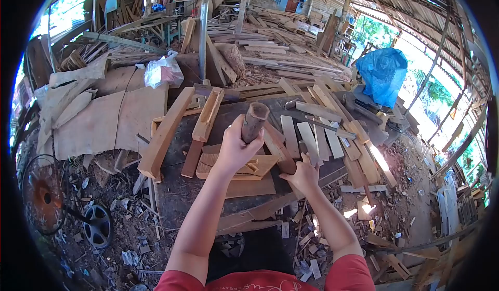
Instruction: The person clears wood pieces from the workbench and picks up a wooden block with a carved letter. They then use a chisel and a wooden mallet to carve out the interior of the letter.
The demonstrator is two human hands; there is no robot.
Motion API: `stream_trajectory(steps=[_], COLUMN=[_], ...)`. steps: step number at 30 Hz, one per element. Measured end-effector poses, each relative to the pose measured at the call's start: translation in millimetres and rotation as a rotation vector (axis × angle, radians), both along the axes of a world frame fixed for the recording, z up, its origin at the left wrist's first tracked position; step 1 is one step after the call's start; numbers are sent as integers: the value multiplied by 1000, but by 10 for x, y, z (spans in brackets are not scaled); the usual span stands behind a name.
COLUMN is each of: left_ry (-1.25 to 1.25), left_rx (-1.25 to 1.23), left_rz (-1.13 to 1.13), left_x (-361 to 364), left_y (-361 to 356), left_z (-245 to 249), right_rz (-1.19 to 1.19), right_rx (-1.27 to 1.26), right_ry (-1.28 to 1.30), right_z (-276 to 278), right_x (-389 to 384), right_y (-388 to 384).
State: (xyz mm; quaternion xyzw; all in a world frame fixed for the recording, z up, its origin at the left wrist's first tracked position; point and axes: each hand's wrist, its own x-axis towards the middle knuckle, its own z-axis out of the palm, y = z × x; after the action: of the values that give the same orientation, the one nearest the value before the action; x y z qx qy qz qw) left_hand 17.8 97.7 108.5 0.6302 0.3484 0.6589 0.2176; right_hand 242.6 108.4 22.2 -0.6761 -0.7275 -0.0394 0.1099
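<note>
My left hand (236, 146) is wrapped round a thick, round wooden mallet (255, 120), raised above the workbench (176, 200). Below it lies a light wooden piece (249, 169) with a cut-out slot. To the right, my right hand (304, 175) is low over the bench, its thumb against a reddish-brown wooden bar (279, 150). Its fingers curl round something dark and slim, mostly hidden, that I cannot make out. A grooved wooden block (209, 115) and a long squared timber (166, 132) lie left of the mallet.
Several pale wooden strips (307, 139) and longer boards lie on the right side of the bench. A blue plastic sheet (383, 75) is behind them. A white plastic bag (163, 71) sits at back left. A fan (47, 197) stands at left; offcuts litter the ground.
</note>
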Motion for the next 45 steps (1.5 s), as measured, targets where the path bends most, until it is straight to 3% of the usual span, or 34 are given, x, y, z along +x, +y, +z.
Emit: stream_trajectory(steps=[5, 11, 13, 17, 18, 20, 21, 23, 24, 27, 28, 29, 31, 32, 33, 35, 37, 39, 40, 41, 43, 44, 45], left_ry=[-74, -123, -118, -99, -78, -58, -56, -56, -59, -84, -91, -100, -66, -24, -20, -6, -31, -53, -71, -74, -17, 31, 34], left_rx=[-38, -46, -51, -72, -81, -90, -85, -81, -74, -101, -101, -99, -85, -69, -71, -14, -22, -59, -87, -89, -69, -28, -32], left_rz=[-7, -53, -47, -34, -36, -37, -47, -47, -53, -95, -101, -107, -82, -57, -56, -58, -54, -89, -121, -126, -78, -33, -32], left_x=[-75, -125, -111, -105, -105, -101, -93, -90, -94, -129, -130, -123, -98, -92, -85, -73, -87, -110, -107, -92, -75, -69, -54], left_y=[52, 102, 102, 120, 129, 126, 111, 83, 72, 49, 61, 69, 47, 41, 35, 33, 40, 51, 56, 41, 19, 55, 60], left_z=[-30, -47, -28, -22, -28, -30, -25, -27, -30, -5, -15, -16, -2, 8, 9, 7, -3, -1, -20, -18, 26, 11, -6], right_rz=[0, -47, 157, 221, 219, 393, 394, 402, 630, 502, 534, 536, 343, 385, 384, 555, 580, 443, 511, 506, 474, 623, 621], right_rx=[-4, -200, -73, 352, 346, 358, 353, 115, 118, -32, 199, 200, 394, 402, 401, -30, -9, 5, 313, 311, 421, 330, 328], right_ry=[-54, 20, 269, 737, 735, 1253, 1253, 420, 141, 210, 311, 307, 1035, 1235, 1240, 218, 123, 207, 425, 422, 1226, 1338, 1342], right_z=[-28, 706, 851, 1667, 1804, 2062, 2143, 2235, 2202, 2562, 2533, 2520, 2469, 2352, 2304, 2247, 2441, 2732, 2606, 2549, 2468, 2359, 2317], right_x=[63, 321, 528, 343, 295, 141, 66, -86, -137, -110, -68, -81, -118, -171, -162, -151, -181, -123, -33, -40, -104, -131, -139], right_y=[50, 71, 170, -6, -40, -174, -280, -436, -420, -528, -507, -472, -387, -342, -348, -358, -487, -522, -397, -342, -251, -241, -280])
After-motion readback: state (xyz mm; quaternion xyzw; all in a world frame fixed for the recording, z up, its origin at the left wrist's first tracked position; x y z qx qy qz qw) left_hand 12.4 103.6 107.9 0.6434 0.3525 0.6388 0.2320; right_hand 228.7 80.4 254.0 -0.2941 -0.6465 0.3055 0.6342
